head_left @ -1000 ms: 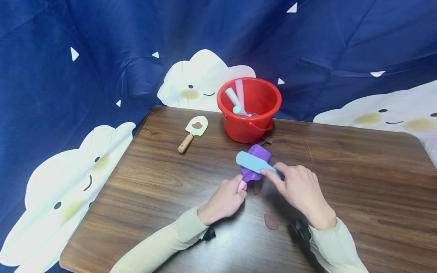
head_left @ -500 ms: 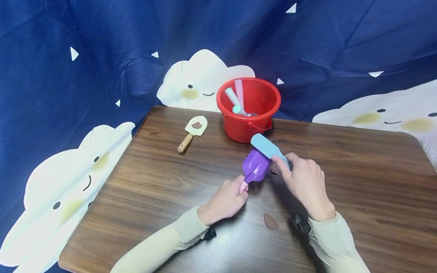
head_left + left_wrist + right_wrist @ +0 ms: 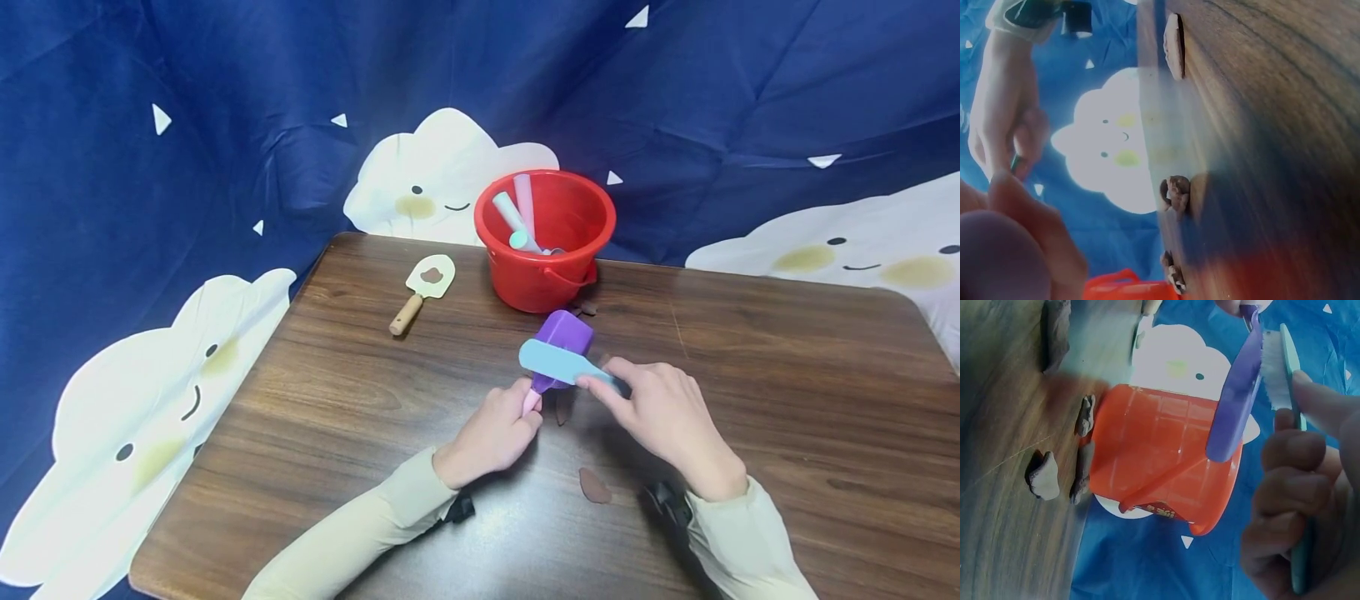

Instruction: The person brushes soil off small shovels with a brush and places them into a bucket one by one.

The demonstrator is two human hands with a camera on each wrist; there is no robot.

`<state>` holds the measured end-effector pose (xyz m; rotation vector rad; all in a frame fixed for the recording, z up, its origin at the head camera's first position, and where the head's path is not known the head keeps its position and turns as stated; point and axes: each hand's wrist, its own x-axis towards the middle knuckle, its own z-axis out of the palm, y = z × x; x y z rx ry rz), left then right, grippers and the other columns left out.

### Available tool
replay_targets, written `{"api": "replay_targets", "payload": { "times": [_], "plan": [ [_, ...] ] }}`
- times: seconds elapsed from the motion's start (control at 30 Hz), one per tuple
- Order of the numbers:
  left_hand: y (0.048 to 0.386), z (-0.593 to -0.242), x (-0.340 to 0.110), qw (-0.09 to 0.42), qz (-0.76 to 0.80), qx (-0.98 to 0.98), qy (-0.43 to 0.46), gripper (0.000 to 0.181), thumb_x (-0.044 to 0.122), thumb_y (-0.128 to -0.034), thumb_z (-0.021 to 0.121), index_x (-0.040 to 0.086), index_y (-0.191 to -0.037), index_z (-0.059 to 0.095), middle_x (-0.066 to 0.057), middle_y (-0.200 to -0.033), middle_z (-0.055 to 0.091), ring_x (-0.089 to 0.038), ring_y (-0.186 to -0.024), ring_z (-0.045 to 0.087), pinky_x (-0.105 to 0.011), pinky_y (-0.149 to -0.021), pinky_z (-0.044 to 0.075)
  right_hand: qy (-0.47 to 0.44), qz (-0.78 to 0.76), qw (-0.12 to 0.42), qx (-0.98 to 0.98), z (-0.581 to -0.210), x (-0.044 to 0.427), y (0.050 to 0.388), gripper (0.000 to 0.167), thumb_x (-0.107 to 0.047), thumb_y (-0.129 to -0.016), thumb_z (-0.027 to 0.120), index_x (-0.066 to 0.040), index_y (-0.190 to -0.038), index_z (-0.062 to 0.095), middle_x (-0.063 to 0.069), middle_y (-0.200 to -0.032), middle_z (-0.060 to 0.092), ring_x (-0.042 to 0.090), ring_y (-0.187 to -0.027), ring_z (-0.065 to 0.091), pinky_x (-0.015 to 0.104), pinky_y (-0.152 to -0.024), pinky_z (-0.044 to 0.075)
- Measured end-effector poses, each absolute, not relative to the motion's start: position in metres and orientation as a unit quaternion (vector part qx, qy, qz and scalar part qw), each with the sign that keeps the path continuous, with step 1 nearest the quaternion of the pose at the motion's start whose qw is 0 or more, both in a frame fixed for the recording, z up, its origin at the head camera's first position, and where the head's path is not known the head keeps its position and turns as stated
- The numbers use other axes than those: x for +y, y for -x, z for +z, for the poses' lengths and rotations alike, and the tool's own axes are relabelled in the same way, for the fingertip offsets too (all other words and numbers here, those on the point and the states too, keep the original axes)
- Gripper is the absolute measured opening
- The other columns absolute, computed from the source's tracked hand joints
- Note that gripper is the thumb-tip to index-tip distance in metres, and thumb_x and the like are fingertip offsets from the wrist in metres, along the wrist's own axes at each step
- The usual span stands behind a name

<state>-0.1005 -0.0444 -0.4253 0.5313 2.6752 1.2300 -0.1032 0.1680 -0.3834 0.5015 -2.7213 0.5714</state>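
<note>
My left hand (image 3: 491, 437) grips the pink handle of a purple toy shovel (image 3: 567, 329), raised over the table. In the left wrist view the rounded handle end (image 3: 1000, 262) pokes out of the fist. A light blue brush (image 3: 551, 360) lies across the shovel, held by my right hand (image 3: 671, 417) with fingers curled round its handle. In the right wrist view white bristles (image 3: 1274, 372) face the shovel blade and touch or nearly touch it. Brown clay-like pieces lie below: one flat piece (image 3: 595, 486) near the front, others beside the bucket.
A red bucket (image 3: 536, 287) stands at the table's back edge, with pink and mint handles (image 3: 525, 204) inside. Left of it lies a cream spatula (image 3: 442, 283) with a wooden handle. The wooden table (image 3: 337, 392) meets a blue cloud-patterned curtain (image 3: 247, 92) behind.
The brush moved to the shovel's far right edge, then returned leftward across it toward the handle. The shovel shifted and tilted slightly. Both hands have kept their holds.
</note>
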Motion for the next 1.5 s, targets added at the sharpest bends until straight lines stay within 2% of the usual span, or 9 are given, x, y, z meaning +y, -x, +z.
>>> {"api": "replay_targets", "payload": {
  "times": [0.2, 0.47, 0.57, 0.77, 0.9, 1.0, 1.17, 1.3, 1.5],
  "plan": [
    [0.098, -0.425, -0.045, 0.067, 0.391, 0.895, -0.203, 0.01, 0.011, -0.087, 0.054, 0.016, -0.082, 0.046, 0.006, -0.063, 0.041, -0.007, -0.058, 0.044, -0.018, -0.044, 0.037, -0.114, 0.218, 0.165, -0.955, -0.381, 0.172, 0.111, 0.027, -0.042, -0.086, 0.069, -0.015, -0.081, 0.067, -0.002, -0.048, 0.046, 0.02, -0.048, 0.045, 0.03, -0.039, 0.03],
    [0.096, -0.428, -0.044, 0.08, 0.378, 0.898, -0.212, 0.006, 0.013, -0.0855, 0.053, 0.017, -0.086, 0.048, 0.007, -0.064, 0.041, -0.005, -0.06, 0.045, -0.016, -0.046, 0.038, -0.048, 0.235, 0.174, -0.955, -0.385, 0.179, 0.116, 0.036, -0.044, -0.089, 0.064, -0.009, -0.091, 0.07, 0.01, -0.056, 0.06, 0.035, -0.055, 0.054, 0.042, -0.039, 0.034],
    [0.098, -0.429, -0.043, 0.08, 0.385, 0.896, -0.208, 0.004, 0.013, -0.0859, 0.053, 0.015, -0.086, 0.05, 0.006, -0.064, 0.042, -0.006, -0.06, 0.045, -0.016, -0.046, 0.038, -0.062, 0.241, 0.168, -0.954, -0.386, 0.177, 0.115, 0.035, -0.044, -0.09, 0.064, -0.009, -0.09, 0.069, 0.005, -0.052, 0.055, 0.028, -0.052, 0.051, 0.037, -0.041, 0.034],
    [0.102, -0.428, -0.042, 0.084, 0.402, 0.892, -0.188, 0.003, 0.011, -0.085, 0.054, 0.013, -0.085, 0.055, 0.006, -0.064, 0.043, -0.006, -0.057, 0.043, -0.018, -0.046, 0.037, -0.176, 0.238, 0.15, -0.943, -0.388, 0.172, 0.108, 0.022, -0.039, -0.085, 0.071, -0.022, -0.074, 0.062, -0.011, -0.051, 0.036, 0.008, -0.05, 0.035, 0.022, -0.045, 0.028],
    [0.103, -0.428, -0.043, 0.088, 0.396, 0.895, -0.184, 0.006, 0.011, -0.0854, 0.053, 0.014, -0.081, 0.055, 0.006, -0.062, 0.042, -0.006, -0.056, 0.042, -0.019, -0.046, 0.036, -0.211, 0.222, 0.142, -0.941, -0.39, 0.171, 0.105, 0.032, -0.038, -0.083, 0.072, -0.026, -0.065, 0.049, -0.013, -0.052, 0.027, 0.005, -0.048, 0.028, 0.02, -0.042, 0.023],
    [0.103, -0.428, -0.043, 0.088, 0.397, 0.895, -0.182, 0.005, 0.012, -0.0851, 0.052, 0.014, -0.082, 0.056, 0.006, -0.062, 0.042, -0.006, -0.057, 0.042, -0.019, -0.047, 0.036, -0.206, 0.219, 0.138, -0.944, -0.389, 0.171, 0.105, 0.031, -0.039, -0.083, 0.073, -0.025, -0.066, 0.051, -0.012, -0.052, 0.029, 0.006, -0.048, 0.03, 0.02, -0.042, 0.024],
    [0.101, -0.427, -0.044, 0.081, 0.397, 0.896, -0.185, 0.003, 0.012, -0.0847, 0.054, 0.014, -0.086, 0.053, 0.006, -0.063, 0.044, -0.007, -0.059, 0.046, -0.018, -0.048, 0.039, -0.173, 0.225, 0.137, -0.949, -0.386, 0.172, 0.108, 0.022, -0.04, -0.085, 0.07, -0.021, -0.076, 0.064, -0.009, -0.049, 0.037, 0.011, -0.049, 0.036, 0.023, -0.044, 0.028],
    [0.098, -0.426, -0.045, 0.074, 0.378, 0.9, -0.203, 0.006, 0.013, -0.0849, 0.055, 0.017, -0.086, 0.05, 0.006, -0.062, 0.043, -0.006, -0.058, 0.046, -0.017, -0.047, 0.039, -0.113, 0.23, 0.141, -0.956, -0.384, 0.175, 0.114, 0.029, -0.044, -0.088, 0.066, -0.015, -0.083, 0.068, -0.005, -0.048, 0.044, 0.018, -0.051, 0.044, 0.027, -0.043, 0.031],
    [0.097, -0.428, -0.044, 0.083, 0.375, 0.899, -0.21, 0.007, 0.013, -0.0833, 0.055, 0.016, -0.089, 0.054, 0.008, -0.062, 0.046, -0.003, -0.056, 0.045, -0.016, -0.046, 0.039, -0.032, 0.227, 0.149, -0.962, -0.382, 0.183, 0.117, 0.04, -0.048, -0.091, 0.059, -0.009, -0.084, 0.066, 0.01, -0.055, 0.057, 0.035, -0.056, 0.054, 0.037, -0.038, 0.031]
  ]
}}
